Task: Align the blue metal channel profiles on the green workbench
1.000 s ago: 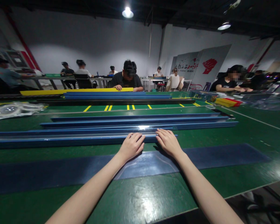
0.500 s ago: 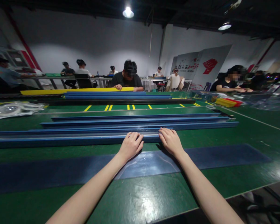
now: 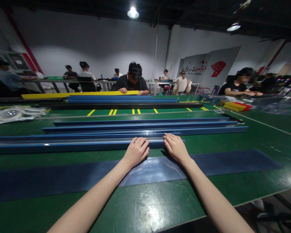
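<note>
Both hands rest on the nearest long blue channel [image 3: 63,147], which lies across the green table [image 3: 145,204]. My left hand [image 3: 137,150] has its fingers bent over the channel's front edge, thumb to the right. A short way to the right, my right hand [image 3: 176,146] presses its fingers on the same channel near its right end. The undersides of both hands are hidden. Between the hands a clear strip shows inside the channel. Nearer to me, a flat bluish transparent strip [image 3: 150,170] lies under my forearms.
More blue channels [image 3: 208,130] lie just behind. Farther back are a black profile [image 3: 111,106], a stack of blue strips [image 3: 121,101], a yellow bar [image 3: 87,94] touched by a person's hand, a bagged roll [image 3: 9,114] and yellow and red trays [image 3: 235,106].
My right hand has shifted slightly left along the channel, and the channel's right end now shows beside it. My left hand has hardly moved.
</note>
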`<action>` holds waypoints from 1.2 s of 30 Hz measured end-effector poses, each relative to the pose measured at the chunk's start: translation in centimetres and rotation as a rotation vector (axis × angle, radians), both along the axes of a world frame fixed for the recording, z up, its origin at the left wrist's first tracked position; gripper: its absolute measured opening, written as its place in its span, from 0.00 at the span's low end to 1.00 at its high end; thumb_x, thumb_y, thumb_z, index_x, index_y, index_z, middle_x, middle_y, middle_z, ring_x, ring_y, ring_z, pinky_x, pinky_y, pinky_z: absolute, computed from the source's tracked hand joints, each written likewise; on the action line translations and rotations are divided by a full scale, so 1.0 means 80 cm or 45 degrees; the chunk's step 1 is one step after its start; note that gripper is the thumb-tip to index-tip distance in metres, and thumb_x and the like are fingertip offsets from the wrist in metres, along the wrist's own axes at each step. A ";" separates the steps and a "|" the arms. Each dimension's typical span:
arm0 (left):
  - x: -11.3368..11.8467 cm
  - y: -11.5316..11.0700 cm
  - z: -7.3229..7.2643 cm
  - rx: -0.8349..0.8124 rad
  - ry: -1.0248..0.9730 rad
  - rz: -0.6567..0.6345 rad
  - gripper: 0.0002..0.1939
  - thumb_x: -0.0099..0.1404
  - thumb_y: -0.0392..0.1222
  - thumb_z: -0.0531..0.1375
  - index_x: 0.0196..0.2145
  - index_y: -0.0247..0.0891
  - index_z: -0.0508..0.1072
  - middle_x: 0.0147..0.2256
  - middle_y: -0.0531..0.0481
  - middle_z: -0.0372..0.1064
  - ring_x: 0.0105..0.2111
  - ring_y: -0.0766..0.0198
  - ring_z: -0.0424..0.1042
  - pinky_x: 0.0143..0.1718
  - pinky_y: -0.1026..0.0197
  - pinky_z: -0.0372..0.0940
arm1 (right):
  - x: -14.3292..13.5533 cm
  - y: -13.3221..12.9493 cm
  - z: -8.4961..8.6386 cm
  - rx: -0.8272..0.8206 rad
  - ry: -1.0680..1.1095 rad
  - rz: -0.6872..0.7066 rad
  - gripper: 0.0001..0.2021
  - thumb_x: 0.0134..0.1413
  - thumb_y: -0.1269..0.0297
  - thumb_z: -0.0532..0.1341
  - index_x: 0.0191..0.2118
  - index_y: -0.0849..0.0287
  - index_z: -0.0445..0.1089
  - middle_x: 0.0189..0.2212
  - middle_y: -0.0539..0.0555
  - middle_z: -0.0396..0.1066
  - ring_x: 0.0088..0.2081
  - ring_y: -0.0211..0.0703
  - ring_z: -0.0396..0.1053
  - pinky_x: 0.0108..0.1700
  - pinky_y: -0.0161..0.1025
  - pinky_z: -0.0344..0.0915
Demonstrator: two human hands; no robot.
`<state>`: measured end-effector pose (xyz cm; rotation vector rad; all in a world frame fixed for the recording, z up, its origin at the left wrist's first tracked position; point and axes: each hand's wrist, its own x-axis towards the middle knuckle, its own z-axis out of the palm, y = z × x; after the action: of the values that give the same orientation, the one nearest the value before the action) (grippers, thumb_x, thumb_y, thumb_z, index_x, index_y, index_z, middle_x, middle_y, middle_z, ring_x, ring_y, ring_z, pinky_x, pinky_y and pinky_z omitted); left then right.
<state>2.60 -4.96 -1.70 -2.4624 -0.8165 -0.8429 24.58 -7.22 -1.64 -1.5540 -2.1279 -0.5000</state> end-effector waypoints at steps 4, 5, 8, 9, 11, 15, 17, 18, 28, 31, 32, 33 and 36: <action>0.000 0.000 0.001 0.006 0.008 -0.022 0.14 0.63 0.40 0.49 0.43 0.34 0.67 0.41 0.44 0.68 0.41 0.58 0.65 0.43 0.55 0.58 | -0.001 0.000 -0.001 -0.002 -0.009 0.001 0.19 0.61 0.61 0.43 0.46 0.61 0.67 0.49 0.57 0.66 0.52 0.45 0.60 0.49 0.42 0.55; 0.000 0.000 0.001 0.003 0.008 -0.022 0.13 0.63 0.39 0.49 0.43 0.34 0.67 0.41 0.44 0.68 0.41 0.58 0.65 0.43 0.55 0.58 | -0.001 0.000 -0.001 -0.003 -0.012 -0.001 0.19 0.61 0.61 0.43 0.46 0.61 0.67 0.49 0.57 0.66 0.52 0.45 0.60 0.49 0.42 0.55; 0.000 -0.001 0.001 -0.007 0.008 -0.017 0.13 0.63 0.39 0.49 0.43 0.34 0.67 0.40 0.44 0.68 0.40 0.58 0.65 0.42 0.55 0.58 | -0.001 0.000 0.001 0.005 -0.014 -0.012 0.19 0.61 0.61 0.43 0.46 0.60 0.67 0.49 0.57 0.67 0.51 0.45 0.60 0.48 0.42 0.54; 0.000 -0.001 0.001 -0.010 0.008 -0.015 0.13 0.63 0.39 0.49 0.43 0.34 0.67 0.40 0.44 0.68 0.40 0.58 0.65 0.42 0.55 0.58 | 0.000 -0.001 0.003 0.019 -0.009 -0.021 0.19 0.61 0.61 0.43 0.46 0.60 0.67 0.48 0.56 0.67 0.51 0.44 0.61 0.48 0.42 0.54; 0.000 -0.001 0.001 -0.014 0.009 -0.012 0.13 0.63 0.39 0.49 0.43 0.34 0.67 0.40 0.43 0.68 0.40 0.59 0.65 0.43 0.55 0.57 | 0.004 -0.002 0.008 0.069 0.017 -0.058 0.18 0.60 0.61 0.44 0.45 0.60 0.67 0.47 0.56 0.68 0.50 0.44 0.61 0.48 0.42 0.53; 0.000 0.000 0.001 -0.007 0.019 -0.008 0.13 0.63 0.39 0.48 0.43 0.35 0.67 0.40 0.44 0.68 0.40 0.59 0.65 0.43 0.55 0.57 | 0.021 -0.004 0.017 0.225 0.156 -0.220 0.17 0.60 0.62 0.44 0.41 0.60 0.68 0.42 0.57 0.70 0.46 0.45 0.63 0.45 0.41 0.53; -0.001 0.000 0.001 0.004 0.029 -0.007 0.13 0.63 0.39 0.48 0.43 0.35 0.67 0.40 0.44 0.68 0.40 0.59 0.65 0.43 0.55 0.57 | 0.033 -0.005 0.020 0.292 0.237 -0.333 0.17 0.59 0.61 0.45 0.39 0.60 0.69 0.38 0.58 0.71 0.42 0.46 0.64 0.42 0.40 0.54; -0.001 0.000 0.002 0.008 0.036 -0.006 0.13 0.63 0.39 0.49 0.43 0.35 0.67 0.40 0.44 0.68 0.40 0.59 0.65 0.43 0.55 0.56 | 0.039 -0.005 0.020 0.312 0.281 -0.394 0.17 0.58 0.61 0.45 0.38 0.61 0.69 0.37 0.58 0.71 0.40 0.46 0.65 0.40 0.40 0.55; 0.003 -0.002 0.017 -0.015 0.084 0.023 0.11 0.65 0.40 0.48 0.37 0.36 0.68 0.35 0.47 0.68 0.35 0.61 0.65 0.35 0.59 0.56 | 0.068 -0.004 0.016 -0.140 0.984 -0.673 0.20 0.52 0.56 0.45 0.19 0.56 0.67 0.20 0.55 0.70 0.27 0.45 0.66 0.30 0.36 0.56; 0.007 -0.005 0.023 -0.040 0.106 0.073 0.11 0.65 0.41 0.48 0.35 0.36 0.68 0.34 0.48 0.68 0.34 0.61 0.65 0.34 0.59 0.55 | 0.067 -0.004 0.019 -0.216 1.048 -0.666 0.21 0.50 0.55 0.45 0.17 0.56 0.66 0.17 0.54 0.68 0.25 0.45 0.66 0.30 0.36 0.56; 0.008 -0.006 0.024 -0.051 0.109 0.088 0.11 0.65 0.41 0.48 0.35 0.36 0.68 0.34 0.48 0.68 0.34 0.61 0.65 0.33 0.59 0.55 | 0.067 -0.004 0.020 -0.228 1.056 -0.669 0.21 0.50 0.55 0.45 0.17 0.56 0.66 0.16 0.54 0.68 0.25 0.45 0.66 0.30 0.36 0.56; 0.010 -0.007 0.026 -0.064 0.111 0.099 0.11 0.64 0.41 0.48 0.35 0.37 0.68 0.34 0.48 0.68 0.34 0.61 0.65 0.33 0.59 0.55 | 0.067 -0.005 0.021 -0.238 1.059 -0.669 0.21 0.49 0.54 0.45 0.17 0.56 0.67 0.16 0.54 0.68 0.24 0.45 0.65 0.29 0.36 0.56; 0.017 -0.011 0.028 -0.103 0.122 0.111 0.10 0.64 0.41 0.49 0.35 0.37 0.68 0.34 0.48 0.68 0.35 0.61 0.65 0.34 0.59 0.55 | 0.066 -0.007 0.023 -0.270 1.029 -0.669 0.20 0.48 0.55 0.45 0.17 0.56 0.67 0.16 0.54 0.68 0.24 0.44 0.65 0.29 0.36 0.56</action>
<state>3.94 -5.83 0.52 -2.4952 -0.9327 -0.6682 29.85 -7.78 0.21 -1.9892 -1.1857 0.2032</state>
